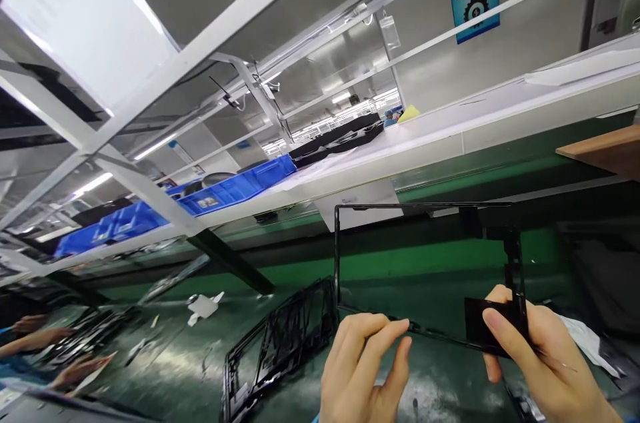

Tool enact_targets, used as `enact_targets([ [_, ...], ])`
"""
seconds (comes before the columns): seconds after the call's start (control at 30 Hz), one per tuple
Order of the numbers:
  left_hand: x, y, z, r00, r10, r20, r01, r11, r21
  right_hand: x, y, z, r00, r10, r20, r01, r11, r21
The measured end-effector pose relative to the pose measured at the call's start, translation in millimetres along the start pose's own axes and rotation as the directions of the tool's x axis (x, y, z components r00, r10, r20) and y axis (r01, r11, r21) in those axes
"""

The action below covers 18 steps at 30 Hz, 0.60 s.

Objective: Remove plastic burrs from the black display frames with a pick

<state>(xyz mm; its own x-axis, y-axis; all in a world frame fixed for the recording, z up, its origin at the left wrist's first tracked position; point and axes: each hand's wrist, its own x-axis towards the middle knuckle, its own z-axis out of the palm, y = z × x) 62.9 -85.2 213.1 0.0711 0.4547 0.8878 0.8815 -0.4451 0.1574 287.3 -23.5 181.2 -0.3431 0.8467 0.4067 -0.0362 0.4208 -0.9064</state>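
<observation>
Right hand clamped on a thin dark frame, left hand at its lower edge

The thin dark frame (513, 251) is raised over the green desk (187, 360), mostly above and between the person's two hands, its open middle facing the camera. The right hand (540, 343) is clamped on its lower right corner, the thumb lying across a dark flat piece (477, 324) there. The left hand (365, 370) is well apart from the right, fingers bent and thumb tip just below the index fingertip, by the frame's lower bar; whether it grips or merely touches that bar, I cannot tell.

Just left of the left hand, more dark frames (300, 323) lean together on the desk. Farther left lies a crumpled white piece (204, 306), and at the far left a co-worker's hands (75, 371) are beside further dark parts (93, 333). White film (587, 342) lies just right of the right hand. Above both hands runs a white shelf (425, 126); blue bins (245, 186) stand along it, up and left of the left hand.
</observation>
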Motion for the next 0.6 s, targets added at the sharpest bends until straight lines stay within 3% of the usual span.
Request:
enact_targets([
  [0.23,6,-3,-1.6,0.973,0.175,0.151,-0.177,0.984,-0.007,-7,0,1,0.994,-0.099,0.042,0.103,0.991,-0.091],
  [0.43,15,-6,-2.4,0.885,0.425,0.193,-0.452,0.882,0.133,-10,-5,2,0.988,-0.152,0.002,0.152,0.982,-0.11],
  [0.53,15,-5,-1.2,0.866,0.448,0.22,-0.484,0.862,0.151,-10,-6,2,0.989,-0.139,0.05,0.143,0.984,-0.104],
  [0.6,12,-5,0.5,0.889,0.42,0.181,-0.445,0.885,0.133,-10,-8,4,0.994,-0.102,0.035,0.104,0.991,-0.085],
])
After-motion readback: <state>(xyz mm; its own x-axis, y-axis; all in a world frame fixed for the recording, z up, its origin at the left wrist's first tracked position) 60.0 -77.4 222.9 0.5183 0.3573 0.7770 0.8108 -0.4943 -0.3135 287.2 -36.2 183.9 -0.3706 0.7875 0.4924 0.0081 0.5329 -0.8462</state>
